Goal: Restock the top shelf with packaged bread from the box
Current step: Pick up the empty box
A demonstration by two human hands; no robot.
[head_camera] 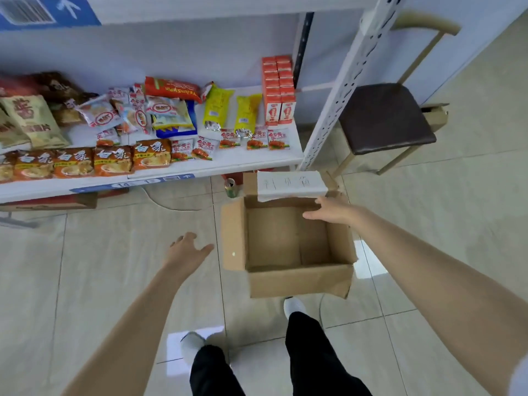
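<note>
Here, centre: open cardboard box point(297, 281) standing on the tiled floor point(114, 252) in front of the shelving unit, flaps turned out. Inside, only the bare cardboard bottom shows. A white paper label point(291, 184) w/ handwritten characters (not legible) lies on the far flap.

Right hand point(328, 211): over the far-right corner of the box, just below the label, fingers straight & pointing left. Grip wide, holding nothing; contact w/ the rim cannot be told.

Left hand point(185, 251): in the air just left of the box, apart from its wall, fingers spread. Grip wide, holding nothing. Both forearms bare.

Nearer the person: legs in black trousers, white shoes. The right shoe point(294, 305) sits just at the box's near wall, the left shoe point(193, 342) further back.

Behind the box, near its far-left corner: a drinks can point(230, 187), upright on the floor.

Beyond: lower shelf point(257, 155) w/ mixed goods:
- a front row of orange noodle packs point(74, 162)
- small red-and-white sachets point(278, 138)
- two yellow packets point(218, 105)
- a stack of orange-and-white cartons point(278, 90) at the right end

Which, if any, is bread cannot be told.

Upper shelf point(200, 10): only its front edge shows at top of view, blue tag at left.

Right: perforated white upright point(348, 87); dark-seated chair point(385, 118) beside it; small brown carton point(435, 115) behind the chair.
</note>
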